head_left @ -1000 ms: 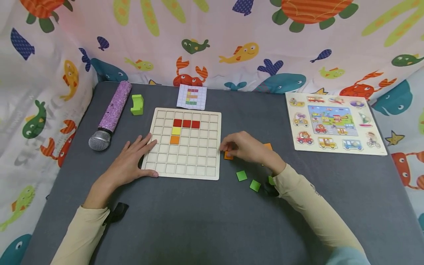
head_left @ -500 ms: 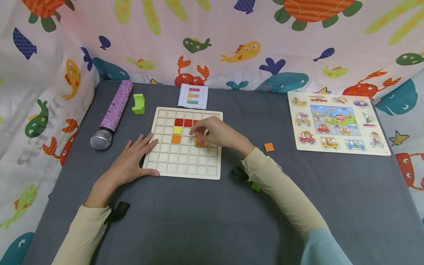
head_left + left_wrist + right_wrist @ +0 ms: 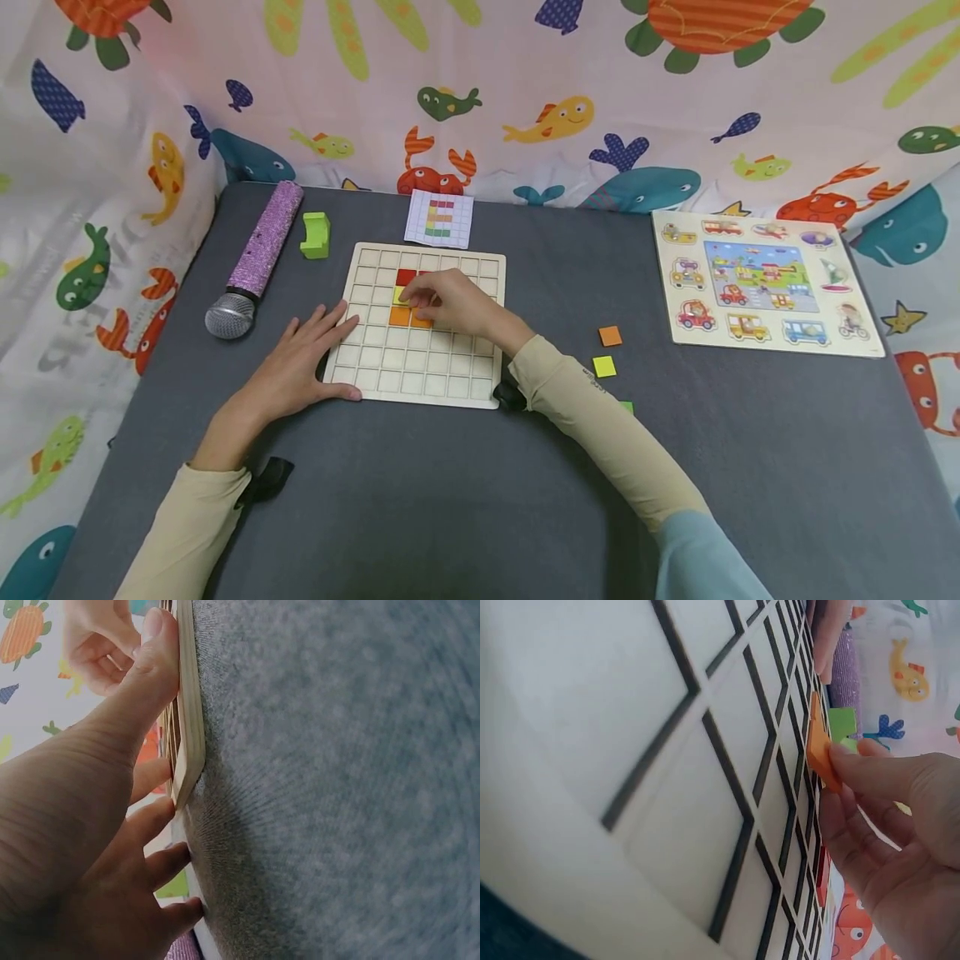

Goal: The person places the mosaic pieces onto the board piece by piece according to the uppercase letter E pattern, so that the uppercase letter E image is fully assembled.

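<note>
A wooden grid board (image 3: 405, 381) lies on the grey table. My left hand (image 3: 306, 367) rests spread along its left edge, the thumb by the near left corner; fingers also show against the board's side in the left wrist view. My right hand (image 3: 457, 307) pinches an orange square tile (image 3: 823, 759) between thumb and fingers, low over the grid, just right of another orange tile (image 3: 399, 316) in a cell. Above that lie a yellow tile (image 3: 400, 295) and a red tile (image 3: 406, 277). The right hand covers most of the other red tiles.
A pattern card (image 3: 439, 220) lies behind the board. Right of it are a loose orange tile (image 3: 610, 336), a yellow tile (image 3: 603, 367) and a partly hidden green tile (image 3: 627, 407). A microphone (image 3: 258, 258), green block (image 3: 316, 235) and picture puzzle (image 3: 768, 283) lie farther out.
My right hand has picked up an orange tile from the table right of the board and carried it left over the grid, beside the placed orange tile. The left hand stays put.
</note>
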`<state>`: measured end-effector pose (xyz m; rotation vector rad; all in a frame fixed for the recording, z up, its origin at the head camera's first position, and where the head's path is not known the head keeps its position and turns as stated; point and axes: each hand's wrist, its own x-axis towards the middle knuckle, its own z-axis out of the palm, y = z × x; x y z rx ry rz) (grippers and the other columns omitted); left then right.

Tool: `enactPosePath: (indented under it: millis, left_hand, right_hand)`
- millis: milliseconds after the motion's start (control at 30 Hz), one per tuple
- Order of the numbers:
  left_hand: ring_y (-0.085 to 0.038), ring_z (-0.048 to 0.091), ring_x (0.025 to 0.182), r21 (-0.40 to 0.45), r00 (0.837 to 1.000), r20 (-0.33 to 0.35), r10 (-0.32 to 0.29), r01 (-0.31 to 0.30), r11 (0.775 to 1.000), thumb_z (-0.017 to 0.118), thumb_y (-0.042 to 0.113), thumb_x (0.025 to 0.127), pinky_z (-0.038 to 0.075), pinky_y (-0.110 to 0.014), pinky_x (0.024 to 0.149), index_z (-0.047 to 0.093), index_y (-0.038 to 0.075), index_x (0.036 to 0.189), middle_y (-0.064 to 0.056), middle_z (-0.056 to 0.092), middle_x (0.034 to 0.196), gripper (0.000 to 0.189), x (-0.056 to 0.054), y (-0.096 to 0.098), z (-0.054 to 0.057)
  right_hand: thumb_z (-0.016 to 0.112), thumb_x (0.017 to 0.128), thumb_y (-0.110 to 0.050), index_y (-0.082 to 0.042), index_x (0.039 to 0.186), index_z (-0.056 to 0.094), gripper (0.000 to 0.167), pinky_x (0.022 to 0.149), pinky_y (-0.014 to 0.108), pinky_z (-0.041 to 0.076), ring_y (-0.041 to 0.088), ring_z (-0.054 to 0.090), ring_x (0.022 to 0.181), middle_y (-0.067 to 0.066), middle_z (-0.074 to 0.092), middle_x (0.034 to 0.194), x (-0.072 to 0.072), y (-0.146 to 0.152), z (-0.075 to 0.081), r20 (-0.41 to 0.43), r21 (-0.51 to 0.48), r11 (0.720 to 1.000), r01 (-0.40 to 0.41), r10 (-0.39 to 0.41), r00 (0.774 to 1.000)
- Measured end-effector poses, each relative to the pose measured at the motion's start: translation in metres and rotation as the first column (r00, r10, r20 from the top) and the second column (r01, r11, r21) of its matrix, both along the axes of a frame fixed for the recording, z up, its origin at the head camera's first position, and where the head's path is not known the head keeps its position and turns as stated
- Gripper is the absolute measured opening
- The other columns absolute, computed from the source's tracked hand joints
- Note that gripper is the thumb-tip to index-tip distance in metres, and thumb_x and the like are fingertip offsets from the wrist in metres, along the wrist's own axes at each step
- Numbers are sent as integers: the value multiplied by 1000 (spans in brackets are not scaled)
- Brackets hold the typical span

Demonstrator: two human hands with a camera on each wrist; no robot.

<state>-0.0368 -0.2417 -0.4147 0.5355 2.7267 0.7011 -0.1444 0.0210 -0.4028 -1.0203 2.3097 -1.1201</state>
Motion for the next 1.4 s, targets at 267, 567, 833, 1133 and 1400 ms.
enactPosePath:
  millis: [267, 567, 833, 1133, 1400]
  left_hand:
    - [-43, 10, 147, -1, 1000, -5, -2, 2, 1000, 84, 49, 71, 4, -63, 116, 32, 9, 154, -14, 17, 163, 106, 0, 0, 1]
    - [-44, 9, 147, -2, 1000, 4, 3, -3, 1000, 85, 47, 70, 3, -63, 116, 32, 9, 154, -15, 16, 162, 106, 1, -2, 1]
    - [-44, 10, 147, 7, 1000, -4, -2, 2, 1000, 84, 48, 71, 4, -64, 115, 32, 9, 154, -15, 16, 162, 106, 2, -1, 0]
    - [-45, 10, 147, 5, 1000, -8, -3, 3, 1000, 84, 48, 71, 4, -64, 115, 33, 8, 153, -16, 18, 162, 106, 2, 0, 2]
    - [-44, 10, 147, 0, 1000, -1, -10, 10, 1000, 83, 49, 71, 5, -64, 115, 33, 7, 153, -16, 17, 162, 105, 2, 1, 4]
  right_hand:
    - [68, 91, -1, -3, 110, 71, 20, 83, 21, 50, 15, 62, 93, 6, 70, 102, 4, -3, 3, -40, 75, 997, 21, -18, 999]
    - [67, 91, -2, -6, 109, 72, 19, 83, 21, 49, 14, 63, 93, 3, 71, 104, 7, -8, 7, -102, 162, 986, 37, -21, 995]
    - [67, 92, -6, -4, 113, 70, 21, 82, 24, 50, 15, 61, 91, 5, 70, 103, 5, 18, 14, -88, 100, 992, 76, -68, 994]
    - [66, 94, -8, -3, 115, 70, 22, 82, 32, 53, 16, 63, 89, 6, 71, 98, 10, 82, 25, -79, 85, 990, 115, -109, 991]
    - [67, 93, -6, -2, 118, 68, 26, 87, 41, 53, 20, 65, 95, 8, 71, 101, 18, 150, 32, -81, 109, 976, 188, -180, 980]
